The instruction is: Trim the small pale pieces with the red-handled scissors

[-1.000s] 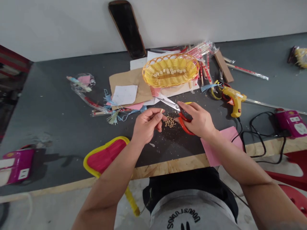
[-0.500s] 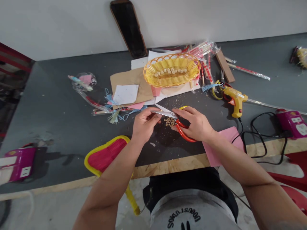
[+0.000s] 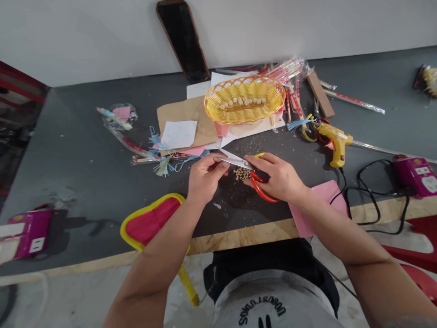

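My right hand (image 3: 282, 175) is wrapped round scissors (image 3: 237, 160) with one red and one yellow handle. Their blades stand a little apart and point left toward my left hand (image 3: 206, 175). The thumb and forefinger of that hand are pinched together at the lower blade; whatever lies between them is too small to make out. Under the scissors, a heap of small tan pieces (image 3: 241, 173) rests on the dark table, partly covered by my right hand. Fine crumbs are scattered around it.
Behind my hands stands a yellow woven basket (image 3: 244, 116) with small pale pieces in it. A yellow glue gun (image 3: 336, 141) with a black cord lies right. A red fan-shaped piece with yellow edging (image 3: 150, 221) overhangs the front edge. Pink paper (image 3: 324, 196) lies beneath my right forearm.
The scissor blades have closed slightly, and the right hand has shifted very little. My left hand keeps its pinch in the same place.
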